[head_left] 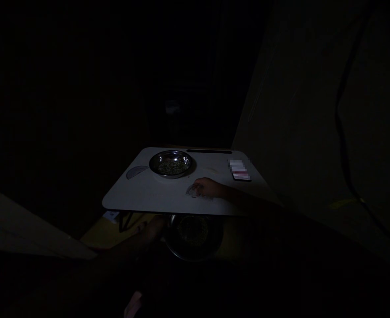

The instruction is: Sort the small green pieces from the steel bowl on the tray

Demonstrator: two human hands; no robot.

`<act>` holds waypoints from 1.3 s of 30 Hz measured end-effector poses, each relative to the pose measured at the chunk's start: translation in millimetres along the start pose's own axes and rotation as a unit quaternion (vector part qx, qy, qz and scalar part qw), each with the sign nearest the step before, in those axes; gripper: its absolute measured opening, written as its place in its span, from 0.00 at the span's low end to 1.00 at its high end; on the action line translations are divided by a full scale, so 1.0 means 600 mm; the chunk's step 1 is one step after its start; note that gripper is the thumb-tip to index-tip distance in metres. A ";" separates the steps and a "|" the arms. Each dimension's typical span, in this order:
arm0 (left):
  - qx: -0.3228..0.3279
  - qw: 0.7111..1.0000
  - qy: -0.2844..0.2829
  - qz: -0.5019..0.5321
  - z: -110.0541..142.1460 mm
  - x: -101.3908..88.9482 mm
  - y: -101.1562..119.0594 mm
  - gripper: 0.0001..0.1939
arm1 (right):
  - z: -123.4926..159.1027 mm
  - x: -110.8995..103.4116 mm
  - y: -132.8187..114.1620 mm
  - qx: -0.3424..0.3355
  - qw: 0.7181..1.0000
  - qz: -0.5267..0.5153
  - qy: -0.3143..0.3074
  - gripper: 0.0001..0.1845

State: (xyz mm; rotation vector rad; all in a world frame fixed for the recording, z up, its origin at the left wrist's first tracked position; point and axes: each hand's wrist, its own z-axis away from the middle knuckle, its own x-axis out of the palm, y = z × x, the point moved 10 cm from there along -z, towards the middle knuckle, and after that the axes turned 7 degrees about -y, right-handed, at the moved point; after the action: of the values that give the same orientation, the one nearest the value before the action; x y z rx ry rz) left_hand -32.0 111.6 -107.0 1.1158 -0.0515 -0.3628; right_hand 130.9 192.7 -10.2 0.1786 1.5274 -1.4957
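The scene is very dark. My right hand (208, 187) rests on the white table (148, 194), fingers curled down and together over a grey fan-shaped marking (191, 191); whatever they may hold is too small to make out. Beyond it, to the left, a shiny metal bowl (153, 168) contains small, pale and dark, grain-like bits (173, 166). Below the table's near edge, my left hand (155, 225) is at the left rim of a second, larger metal bowl (215, 240) and appears to grip it. More small bits (193, 229) lie in that bowl, dimly visible.
A phone-like object with a blurred screen (238, 169) lies at the table's right. A dark slot (209, 151) runs along the far edge. Another semicircular marking (137, 172) is at the left. A wall with a dark cable (339, 115) rises at the right.
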 end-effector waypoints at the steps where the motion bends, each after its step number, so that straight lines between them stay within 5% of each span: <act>1: 0.000 1.000 -0.003 -0.001 0.000 0.000 0.000 0.06 | 0.001 0.001 -0.002 -0.002 1.000 0.003 -0.002 0.12; 39: 0.022 0.999 -0.004 -0.025 0.012 0.004 0.021 0.06 | 0.057 0.059 -0.056 -0.096 0.993 0.047 -0.043 0.11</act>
State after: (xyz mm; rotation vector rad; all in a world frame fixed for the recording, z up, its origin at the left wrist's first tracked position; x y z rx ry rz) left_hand -28.0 109.4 -93.2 1.1603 -0.0384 -0.4124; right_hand 106.7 138.6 -3.8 0.0715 1.5620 -1.2589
